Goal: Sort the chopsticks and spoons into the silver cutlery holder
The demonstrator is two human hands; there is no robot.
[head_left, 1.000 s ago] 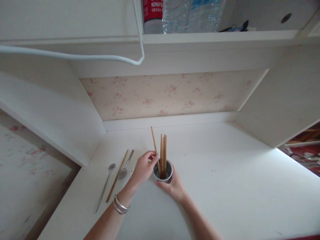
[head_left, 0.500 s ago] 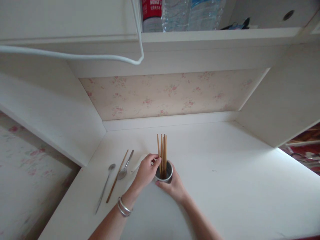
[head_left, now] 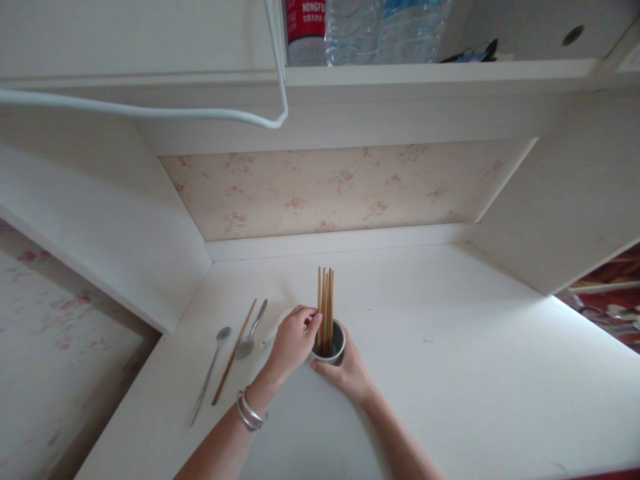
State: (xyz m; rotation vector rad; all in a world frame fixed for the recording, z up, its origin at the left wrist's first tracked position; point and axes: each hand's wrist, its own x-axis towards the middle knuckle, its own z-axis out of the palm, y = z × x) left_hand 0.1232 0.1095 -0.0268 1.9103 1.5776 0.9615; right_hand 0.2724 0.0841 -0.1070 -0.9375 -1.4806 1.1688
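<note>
My left hand (head_left: pixel 296 337) pinches a wooden chopstick (head_left: pixel 319 293), which stands nearly upright in a round cup (head_left: pixel 338 358) with a pale rim and dark inside. Several more chopsticks (head_left: pixel 329 300) stand close beside it in the same cup. Wrapped around the cup's right side and front is my right hand (head_left: pixel 347 373). To the left, a metal spoon (head_left: pixel 245 347), a single chopstick (head_left: pixel 234 352) and a long-handled spoon (head_left: pixel 223 333) lie on the white tabletop (head_left: pixel 425 387). Behind my left hand, a white object (head_left: pixel 274 328) is mostly hidden; its kind is unclear.
A white cable (head_left: pixel 150 112) hangs across the upper left. Plastic bottles (head_left: pixel 380 33) stand on the shelf (head_left: pixel 425 75) above the tabletop. White side panels (head_left: pixel 560 180) and a flowered back wall (head_left: pixel 340 190) enclose the space.
My left hand has moved slightly right and brought its tilted chopstick lower and more upright, against the others in the cup. My right hand keeps its hold on the cup.
</note>
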